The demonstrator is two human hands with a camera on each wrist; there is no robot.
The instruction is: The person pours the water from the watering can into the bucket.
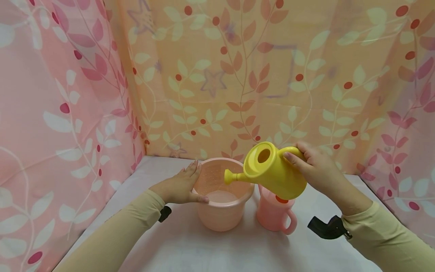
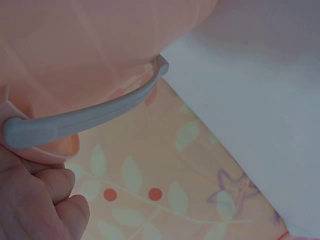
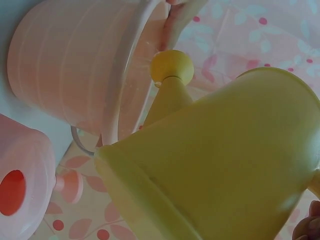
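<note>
A peach plastic bucket (image 1: 221, 217) stands on the white surface, its grey handle (image 2: 90, 120) hanging on the far side. My left hand (image 1: 181, 185) holds its left rim, the thumb lying at the near edge; bent fingers (image 2: 52, 182) show beside the handle's joint in the left wrist view. My right hand (image 1: 317, 170) grips the handle of a yellow watering can (image 1: 278, 172). The can is tilted left, with its round spout head (image 3: 172, 67) over the bucket's opening. Water coming from the spout cannot be made out.
A pink watering can (image 1: 272, 215) stands right of the bucket, partly under the yellow one; its spout head (image 3: 72, 186) shows in the right wrist view. Leaf-patterned cloth (image 1: 210, 75) encloses the back and sides of the white surface (image 1: 217, 253).
</note>
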